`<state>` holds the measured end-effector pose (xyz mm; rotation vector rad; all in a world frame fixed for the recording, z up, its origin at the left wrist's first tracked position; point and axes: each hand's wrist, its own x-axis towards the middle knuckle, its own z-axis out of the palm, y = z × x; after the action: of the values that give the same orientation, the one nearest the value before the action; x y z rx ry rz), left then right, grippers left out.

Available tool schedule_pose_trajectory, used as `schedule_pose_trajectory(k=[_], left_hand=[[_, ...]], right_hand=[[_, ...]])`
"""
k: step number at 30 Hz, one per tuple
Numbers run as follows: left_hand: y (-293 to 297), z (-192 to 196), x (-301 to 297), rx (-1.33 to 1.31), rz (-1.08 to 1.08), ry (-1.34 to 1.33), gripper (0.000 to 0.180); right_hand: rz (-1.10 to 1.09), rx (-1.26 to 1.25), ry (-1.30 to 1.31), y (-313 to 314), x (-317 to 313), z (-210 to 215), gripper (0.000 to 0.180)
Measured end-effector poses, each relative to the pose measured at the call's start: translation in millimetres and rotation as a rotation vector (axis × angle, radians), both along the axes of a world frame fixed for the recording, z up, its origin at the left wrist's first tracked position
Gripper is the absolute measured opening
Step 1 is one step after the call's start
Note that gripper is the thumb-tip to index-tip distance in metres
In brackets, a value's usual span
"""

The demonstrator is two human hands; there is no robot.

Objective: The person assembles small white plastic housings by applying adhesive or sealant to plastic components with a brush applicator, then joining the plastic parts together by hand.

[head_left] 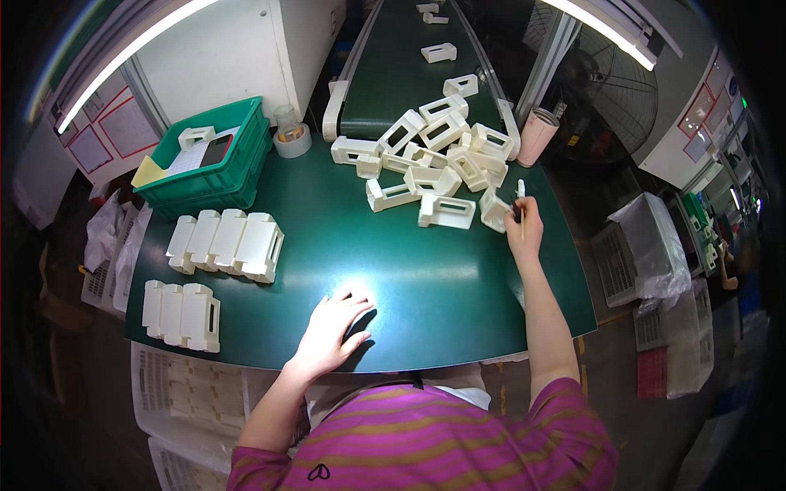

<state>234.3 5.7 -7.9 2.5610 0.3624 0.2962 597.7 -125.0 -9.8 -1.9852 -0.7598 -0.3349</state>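
Note:
My left hand (329, 334) rests near the front edge of the green table (393, 303), fingers stretched out and nothing in it. On the right side my right hand (525, 231) is closed on a slim hand tool (521, 190) with a pale tip and a dark part; its exact kind is too small to tell. Just left of those fingers stands a white plastic housing (494, 210), close to or touching them. Beyond it lies a loose heap of similar white plastic housings (434, 180), rectangular with open windows, tumbled at various angles.
A conveyor belt (393, 90) carrying more housings meets the table's far edge. At left stand stacked green crates (205, 184), a tape roll (292, 141) and two rows of lined-up housings (225, 241). A pink cylinder (538, 137) stands at the far right; white crates (184, 393) sit below.

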Motion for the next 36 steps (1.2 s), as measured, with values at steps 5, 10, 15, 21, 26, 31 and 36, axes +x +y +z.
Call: schedule_pose_trajectory(k=[5, 10, 15, 21, 26, 31, 36], left_hand=[[-20, 21, 44, 0.007, 0.056, -0.35, 0.085], [-30, 22, 86, 0.01, -0.182, -0.365, 0.08], [-21, -22, 92, -2.004, -0.226, -0.299, 0.058], [-15, -33, 92, -2.28, -0.199, -0.343, 0.055], [-16, -33, 91, -2.149, -0.164, -0.296, 0.062], [-26, -35, 89, -1.741, -0.141, -0.245, 0.055], [-31, -28, 88, -1.606, -0.127, -0.222, 0.054]], right_hand=[[0.349, 0.252, 0.302, -25, -110, 22, 0.011], [0.531, 0.462, 0.895, -43, -167, 33, 0.012], [0.508, 0.242, 0.627, -65, -150, 13, 0.024], [0.448, -0.064, 0.254, -59, -161, 7, 0.029], [0.434, -0.109, 0.131, -50, -162, 7, 0.028], [0.387, -0.001, 0.095, -47, -171, 6, 0.028], [0.368, -0.014, 0.018, -44, -175, 4, 0.028]])
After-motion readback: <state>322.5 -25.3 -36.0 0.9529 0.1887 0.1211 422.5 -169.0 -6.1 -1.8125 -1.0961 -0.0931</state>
